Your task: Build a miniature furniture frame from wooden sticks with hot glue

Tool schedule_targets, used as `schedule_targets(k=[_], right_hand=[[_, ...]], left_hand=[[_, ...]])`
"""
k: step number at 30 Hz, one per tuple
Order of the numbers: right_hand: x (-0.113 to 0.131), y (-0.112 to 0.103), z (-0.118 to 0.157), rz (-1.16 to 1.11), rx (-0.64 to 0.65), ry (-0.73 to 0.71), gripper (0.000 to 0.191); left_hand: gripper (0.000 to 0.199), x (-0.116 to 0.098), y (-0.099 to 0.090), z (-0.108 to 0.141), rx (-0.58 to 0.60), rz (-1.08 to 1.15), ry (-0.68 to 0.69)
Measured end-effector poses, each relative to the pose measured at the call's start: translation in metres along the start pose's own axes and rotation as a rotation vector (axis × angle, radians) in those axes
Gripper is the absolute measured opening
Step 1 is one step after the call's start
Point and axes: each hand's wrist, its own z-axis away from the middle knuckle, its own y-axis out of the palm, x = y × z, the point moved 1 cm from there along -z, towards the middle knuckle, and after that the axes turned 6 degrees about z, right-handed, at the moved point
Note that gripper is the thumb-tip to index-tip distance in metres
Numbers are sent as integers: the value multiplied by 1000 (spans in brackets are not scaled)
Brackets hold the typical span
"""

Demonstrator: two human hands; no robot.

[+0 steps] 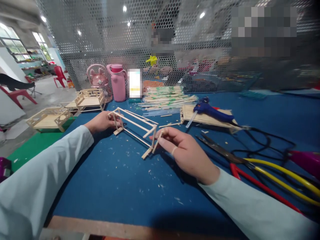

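An open frame of thin wooden sticks [136,137] is held between my hands above the blue tabletop [112,186]. My left hand [103,121] is closed on its left end, the fingertips partly hidden behind the sticks. At the right end, my right hand [183,150] pinches a short wooden stick [157,141] between thumb and fingers, beside the frame's corner post. Whether that stick touches the post is too small to tell.
Scissors [237,160] with red and yellow handles and a blue glue gun [215,112] on a wooden piece [190,115] lie right. Behind are bundled sticks [170,96], a pink bottle [118,83] and mesh [100,43]. Finished-looking wooden models [48,119] stand left.
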Motion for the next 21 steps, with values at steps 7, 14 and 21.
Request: schedule_targets(k=[7, 14, 21], right_hand=[[5, 7, 5, 36, -48, -25, 9], [4, 7, 5, 118, -78, -33, 7], [13, 5, 8, 330, -166, -111, 10]], left_hand=[[20, -6, 17, 9, 3, 644, -129], [39, -12, 45, -3, -282, 645, -79], [35, -25, 59, 53, -725, 121, 231]])
